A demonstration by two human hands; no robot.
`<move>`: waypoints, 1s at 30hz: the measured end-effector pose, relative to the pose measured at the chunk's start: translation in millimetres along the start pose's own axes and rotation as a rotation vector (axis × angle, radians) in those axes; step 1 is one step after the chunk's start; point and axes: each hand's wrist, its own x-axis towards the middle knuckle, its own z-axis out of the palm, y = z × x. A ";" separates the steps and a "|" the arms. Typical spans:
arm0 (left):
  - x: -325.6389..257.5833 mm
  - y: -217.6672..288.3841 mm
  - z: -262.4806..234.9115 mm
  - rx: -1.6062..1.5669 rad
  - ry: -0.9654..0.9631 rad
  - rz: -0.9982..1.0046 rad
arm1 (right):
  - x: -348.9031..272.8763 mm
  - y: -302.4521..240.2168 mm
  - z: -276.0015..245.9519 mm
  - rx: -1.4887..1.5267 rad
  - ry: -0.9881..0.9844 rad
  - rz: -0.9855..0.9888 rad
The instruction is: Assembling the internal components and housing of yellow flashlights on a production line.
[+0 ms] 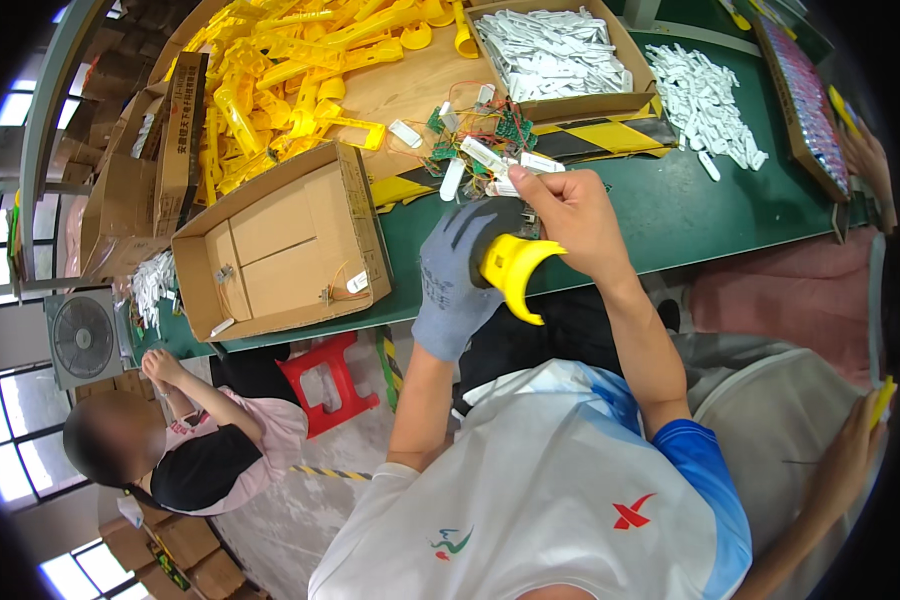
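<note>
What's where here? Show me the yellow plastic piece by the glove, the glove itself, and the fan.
Yellow plastic piece [513,268]: head view, its curved body.
Glove [448,285]: head view, its grey fabric.
Fan [82,335]: head view, its round front.

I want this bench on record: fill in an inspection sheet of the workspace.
Surface: green tabletop, with yellow-and-black striped tape.
Things in hand: curved yellow part; white piece by the right fingertips.
Clutter: heap of yellow parts; loose white pile; open carton with a few small pieces.
Grips: gloved left grip holds the curved yellow part; bare right grip is at the wired pieces, its exact hold unclear.
Cables: thin wires tangled among green circuit boards.
Surroundings: at left, a seated person, red stool and fan; other people at right.
</note>
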 end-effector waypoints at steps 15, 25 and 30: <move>-11.5 -4.3 15.4 -1.189 0.488 -0.705 | -34.8 21.6 -6.4 0.244 -0.194 -0.055; -21.1 -10.2 16.8 -0.959 0.324 -0.670 | -18.8 4.8 -19.1 0.705 -0.467 -0.158; -30.7 1.9 13.0 -1.077 0.142 -0.709 | 16.1 -20.8 -13.6 0.392 -0.387 -0.059</move>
